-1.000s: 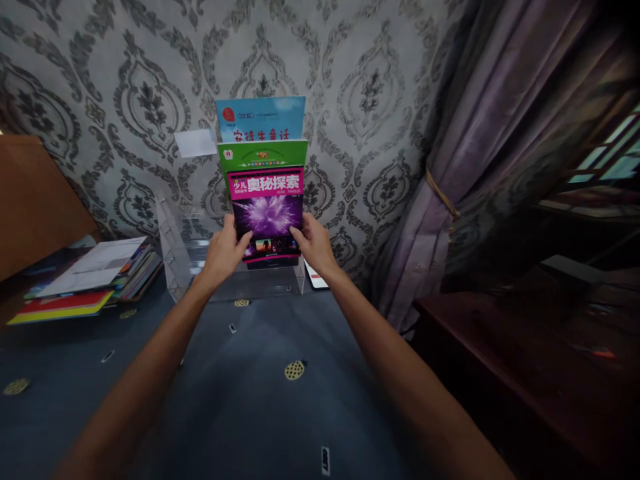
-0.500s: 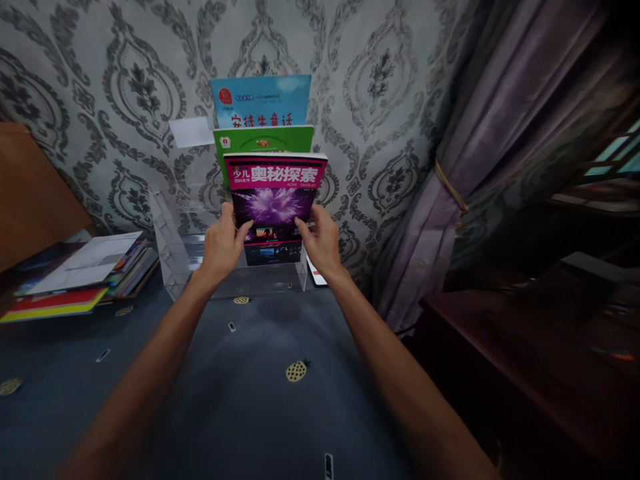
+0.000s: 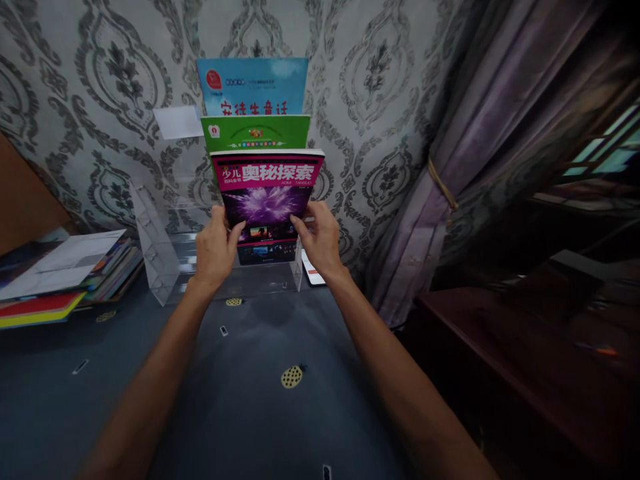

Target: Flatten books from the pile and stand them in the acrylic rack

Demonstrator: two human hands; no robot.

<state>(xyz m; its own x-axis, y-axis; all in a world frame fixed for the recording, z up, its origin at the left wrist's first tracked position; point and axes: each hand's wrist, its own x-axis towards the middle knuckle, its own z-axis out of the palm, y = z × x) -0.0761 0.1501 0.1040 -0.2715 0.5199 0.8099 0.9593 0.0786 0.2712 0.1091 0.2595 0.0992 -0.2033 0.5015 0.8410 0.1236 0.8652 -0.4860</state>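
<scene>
Between my two hands stands a purple and magenta book [image 3: 267, 203], its lower part behind the front panel of a clear acrylic rack [image 3: 157, 250]. My left hand [image 3: 215, 247] grips its left edge with the thumb on the cover. On the opposite edge, my right hand [image 3: 319, 239] holds it the same way, fingers behind. A green book [image 3: 257, 131] rises just behind it, and a blue book [image 3: 255, 87] stands taller at the back. Both are upright in the rack, their lower parts hidden.
Left of the rack lies a stack of books and papers [image 3: 65, 267]. A phone [image 3: 313, 270] lies by the rack's right end. The blue cloth [image 3: 250, 413] has pineapple prints. Behind are a patterned wall [image 3: 375, 87] and a tied curtain [image 3: 415, 220]; dark red furniture [image 3: 480, 347] stands right.
The view has shifted slightly, so the rack and books sit a little further left. Both hands keep their hold on the purple book, which shows little movement relative to the rack.
</scene>
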